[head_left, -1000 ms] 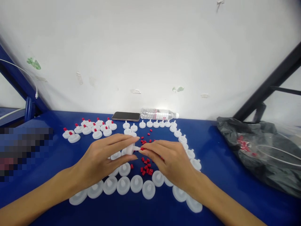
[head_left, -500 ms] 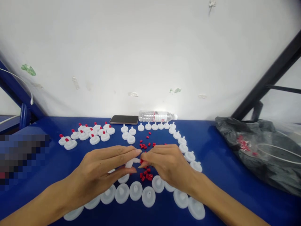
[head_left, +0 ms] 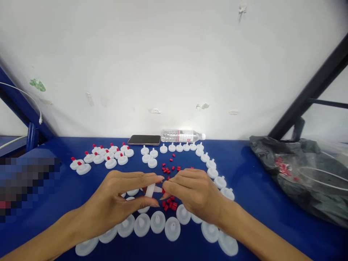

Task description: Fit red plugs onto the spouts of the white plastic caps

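My left hand point(head_left: 127, 194) pinches a white nozzle lid point(head_left: 150, 190) by its rim, thumb below and fingers above, its thin spout pointing right. At the spout's tip my right hand point(head_left: 191, 192) is closed, with a small red cap point(head_left: 163, 190) at its thumb and fingertips, mostly hidden by them. Whether the cap sits on the spout I cannot tell. Loose red caps point(head_left: 170, 205) lie on the blue table between and beyond my hands. White lids with bare spouts, such as a near lid point(head_left: 172, 228), ring them in a wide curve.
Red-capped lids point(head_left: 111, 163) stand grouped at the left back. A phone point(head_left: 144, 140) and a clear bottle point(head_left: 182, 136) lie along the wall. On the right is a dark plastic bag point(head_left: 301, 181) with red caps in clear plastic. Metal posts point(head_left: 310, 90) flank the table point(head_left: 239, 170).
My left fingers have spread a little, showing more of the lid's disc. Both hands stay together at the spout. The whole view has shifted slightly.
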`<action>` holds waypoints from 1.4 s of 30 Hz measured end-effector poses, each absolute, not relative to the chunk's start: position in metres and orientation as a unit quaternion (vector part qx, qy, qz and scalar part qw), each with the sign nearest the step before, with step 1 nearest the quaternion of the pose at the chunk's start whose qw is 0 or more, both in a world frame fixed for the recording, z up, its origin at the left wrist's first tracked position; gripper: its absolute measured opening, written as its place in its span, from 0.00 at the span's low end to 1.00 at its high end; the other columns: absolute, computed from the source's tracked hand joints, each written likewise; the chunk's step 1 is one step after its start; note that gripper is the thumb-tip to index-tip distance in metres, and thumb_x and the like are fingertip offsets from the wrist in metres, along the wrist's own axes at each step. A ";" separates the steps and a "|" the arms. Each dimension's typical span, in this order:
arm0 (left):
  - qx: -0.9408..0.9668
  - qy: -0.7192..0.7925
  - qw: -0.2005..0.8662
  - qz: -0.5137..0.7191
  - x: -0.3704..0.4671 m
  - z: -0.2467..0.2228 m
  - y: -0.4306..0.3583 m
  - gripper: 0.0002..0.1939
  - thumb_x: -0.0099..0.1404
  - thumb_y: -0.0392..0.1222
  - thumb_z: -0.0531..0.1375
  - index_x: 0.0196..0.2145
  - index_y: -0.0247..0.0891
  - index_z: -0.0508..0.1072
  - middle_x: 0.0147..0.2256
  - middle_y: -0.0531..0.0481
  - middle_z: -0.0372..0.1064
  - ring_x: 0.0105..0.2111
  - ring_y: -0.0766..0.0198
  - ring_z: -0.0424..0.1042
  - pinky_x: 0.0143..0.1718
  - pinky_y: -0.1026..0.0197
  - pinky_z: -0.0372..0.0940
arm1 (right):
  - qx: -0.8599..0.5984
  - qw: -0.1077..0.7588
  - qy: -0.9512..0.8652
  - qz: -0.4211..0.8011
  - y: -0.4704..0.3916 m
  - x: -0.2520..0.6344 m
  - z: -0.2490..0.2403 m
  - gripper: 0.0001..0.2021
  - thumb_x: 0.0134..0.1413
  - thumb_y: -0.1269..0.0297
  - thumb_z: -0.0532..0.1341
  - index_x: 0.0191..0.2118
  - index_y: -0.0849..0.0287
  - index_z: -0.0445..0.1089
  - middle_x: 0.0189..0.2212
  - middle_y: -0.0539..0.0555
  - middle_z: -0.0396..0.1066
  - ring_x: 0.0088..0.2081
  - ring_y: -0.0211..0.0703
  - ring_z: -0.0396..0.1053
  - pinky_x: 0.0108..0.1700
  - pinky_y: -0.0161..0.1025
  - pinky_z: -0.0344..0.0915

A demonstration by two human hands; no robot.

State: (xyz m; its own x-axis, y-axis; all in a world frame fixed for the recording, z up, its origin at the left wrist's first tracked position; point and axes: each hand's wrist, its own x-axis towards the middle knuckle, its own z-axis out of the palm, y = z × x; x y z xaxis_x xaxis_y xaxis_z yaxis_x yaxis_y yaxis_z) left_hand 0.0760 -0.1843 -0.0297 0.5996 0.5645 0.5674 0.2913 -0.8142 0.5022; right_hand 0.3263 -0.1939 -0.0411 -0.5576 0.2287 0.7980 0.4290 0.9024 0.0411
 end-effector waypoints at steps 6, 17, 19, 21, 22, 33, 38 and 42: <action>0.880 0.253 0.163 0.367 0.072 -0.029 -0.178 0.25 0.69 0.45 0.70 0.61 0.58 0.75 0.49 0.56 0.84 0.45 0.57 0.85 0.47 0.61 0.80 | -0.207 0.425 -0.877 -0.089 -0.193 0.325 -0.043 0.12 0.71 0.81 0.58 0.38 0.64 0.76 0.28 0.48 0.79 0.27 0.34 0.73 0.30 0.37 0.61; 0.817 0.462 0.038 0.343 0.038 -0.009 -0.138 0.19 0.73 0.59 0.61 0.53 0.48 0.78 0.52 0.51 0.81 0.51 0.53 0.79 0.53 0.55 0.69 | -0.281 0.419 -0.851 -0.143 -0.190 0.337 -0.037 0.11 0.74 0.68 0.62 0.37 0.62 0.78 0.27 0.50 0.79 0.26 0.36 0.74 0.31 0.37 0.61; 0.817 0.471 0.047 0.329 0.026 -0.006 -0.125 0.22 0.73 0.61 0.58 0.52 0.46 0.80 0.52 0.50 0.81 0.52 0.52 0.78 0.54 0.56 0.68 | -0.287 0.417 -0.851 -0.139 -0.189 0.341 -0.038 0.11 0.72 0.69 0.63 0.36 0.62 0.78 0.27 0.50 0.79 0.25 0.36 0.73 0.30 0.37 0.61; 0.805 0.498 0.045 0.321 0.017 -0.002 -0.117 0.23 0.72 0.63 0.57 0.48 0.44 0.81 0.48 0.49 0.82 0.48 0.52 0.79 0.51 0.56 0.69 | -0.289 0.411 -0.854 -0.135 -0.188 0.343 -0.040 0.11 0.72 0.69 0.63 0.35 0.61 0.78 0.27 0.50 0.78 0.25 0.36 0.72 0.30 0.38 0.61; 0.793 0.518 0.040 0.318 0.014 0.000 -0.114 0.24 0.71 0.64 0.56 0.46 0.43 0.81 0.46 0.49 0.82 0.45 0.52 0.79 0.49 0.56 0.69 | -0.288 0.409 -0.855 -0.134 -0.189 0.344 -0.041 0.11 0.72 0.70 0.63 0.35 0.61 0.78 0.27 0.50 0.78 0.25 0.36 0.72 0.30 0.38 0.60; 0.704 0.654 -0.052 0.273 -0.001 0.020 -0.112 0.25 0.73 0.55 0.53 0.48 0.33 0.80 0.53 0.37 0.75 0.46 0.50 0.76 0.54 0.51 0.67 | -0.287 0.395 -0.864 -0.125 -0.191 0.344 -0.041 0.13 0.73 0.70 0.61 0.34 0.61 0.77 0.25 0.48 0.75 0.23 0.35 0.67 0.28 0.39 0.57; 0.695 0.682 -0.068 0.219 -0.004 0.023 -0.112 0.21 0.72 0.48 0.52 0.50 0.33 0.78 0.44 0.41 0.80 0.46 0.48 0.77 0.48 0.53 0.66 | -0.288 0.391 -0.865 -0.123 -0.190 0.343 -0.041 0.13 0.73 0.69 0.60 0.34 0.60 0.77 0.23 0.47 0.73 0.22 0.34 0.64 0.27 0.39 0.55; 0.689 0.703 -0.070 0.161 -0.006 0.024 -0.115 0.18 0.69 0.49 0.56 0.43 0.35 0.81 0.40 0.40 0.81 0.41 0.45 0.78 0.39 0.53 0.65 | -0.284 0.389 -0.868 -0.121 -0.191 0.342 -0.041 0.14 0.73 0.69 0.60 0.33 0.61 0.78 0.23 0.48 0.73 0.22 0.34 0.63 0.27 0.39 0.54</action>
State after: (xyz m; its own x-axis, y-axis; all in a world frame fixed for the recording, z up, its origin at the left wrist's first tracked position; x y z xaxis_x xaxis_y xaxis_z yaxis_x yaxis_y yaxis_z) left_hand -0.0064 -0.1152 0.0238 -0.0413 0.9462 0.3208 0.9915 -0.0008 0.1299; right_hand 0.3418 -0.1909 -0.0407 -0.5349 0.3989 0.7448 0.5879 0.8088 -0.0109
